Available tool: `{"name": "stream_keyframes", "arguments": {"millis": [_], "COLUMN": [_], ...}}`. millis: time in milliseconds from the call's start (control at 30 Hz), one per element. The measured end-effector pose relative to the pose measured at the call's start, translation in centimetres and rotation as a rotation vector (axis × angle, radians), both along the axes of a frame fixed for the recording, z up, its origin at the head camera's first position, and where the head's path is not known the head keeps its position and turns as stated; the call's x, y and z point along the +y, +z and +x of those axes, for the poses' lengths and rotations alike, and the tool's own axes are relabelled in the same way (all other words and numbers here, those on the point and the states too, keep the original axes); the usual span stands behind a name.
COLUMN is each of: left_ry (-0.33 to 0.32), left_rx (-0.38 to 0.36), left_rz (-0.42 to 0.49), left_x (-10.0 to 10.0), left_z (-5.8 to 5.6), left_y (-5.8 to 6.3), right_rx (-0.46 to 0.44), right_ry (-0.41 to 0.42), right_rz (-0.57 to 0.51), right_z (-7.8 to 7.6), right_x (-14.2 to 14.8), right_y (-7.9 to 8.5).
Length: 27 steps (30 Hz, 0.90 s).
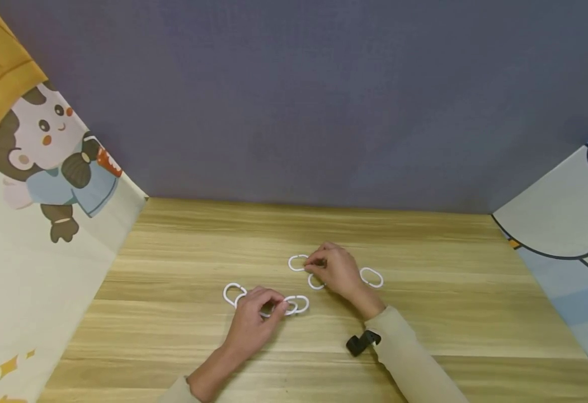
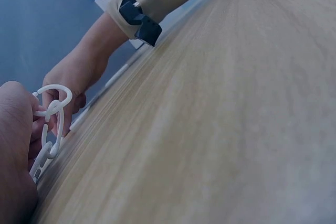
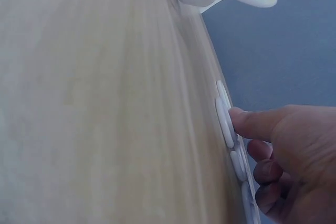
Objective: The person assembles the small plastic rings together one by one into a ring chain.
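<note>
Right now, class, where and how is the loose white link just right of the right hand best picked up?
Probably pinch the white link by its rounded right end, coming down from the right: it appears to lie flat, that end is uncovered, and the right hand crowds its left side.

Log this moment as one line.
Left hand: holds linked white rings | Right hand: fingertips at another white ring, grip unclear | Surface: wood-grain table

Booth-like space: wood-grain tabletop [image 1: 450, 280], cartoon-printed panels [image 1: 37, 252], slate-grey backdrop [image 1: 314, 106]
</note>
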<state>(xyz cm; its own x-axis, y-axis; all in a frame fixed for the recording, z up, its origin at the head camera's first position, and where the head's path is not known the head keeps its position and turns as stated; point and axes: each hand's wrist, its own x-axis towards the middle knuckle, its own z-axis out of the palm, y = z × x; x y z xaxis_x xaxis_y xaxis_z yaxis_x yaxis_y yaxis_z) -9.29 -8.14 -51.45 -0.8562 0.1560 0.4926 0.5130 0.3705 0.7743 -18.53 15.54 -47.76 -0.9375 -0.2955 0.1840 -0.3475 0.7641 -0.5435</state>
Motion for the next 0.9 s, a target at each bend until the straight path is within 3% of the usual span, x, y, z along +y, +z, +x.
{"name": "stream_keyframes", "arguments": {"millis": [400, 533, 667, 900], "left_ry": [-0.016, -0.021, -0.018, 0.005], "left_rx": [0.026, 0.051, 0.013, -0.068], "left_rz": [0.02, 0.02, 0.015, 0.003], "left_x": [0.0, 0.0, 0.0, 0.0], "left_z": [-0.2, -0.4, -0.2, 0.2], "left_y": [-0.5, -1.2, -0.9, 0.3], "right_rx": [0.065, 0.154, 0.237, 0.228], "right_ry": [0.068, 0.077, 0.077, 0.014], "right_rz": [0.045, -0.051, -0.15, -0.258], "right_z": [0.3, 0.1, -0.4, 0.0], "right_x": [0.3, 0.7, 1.2, 1.5], "right_y": [-0.2, -1.1, -2.5, -3.0]}}
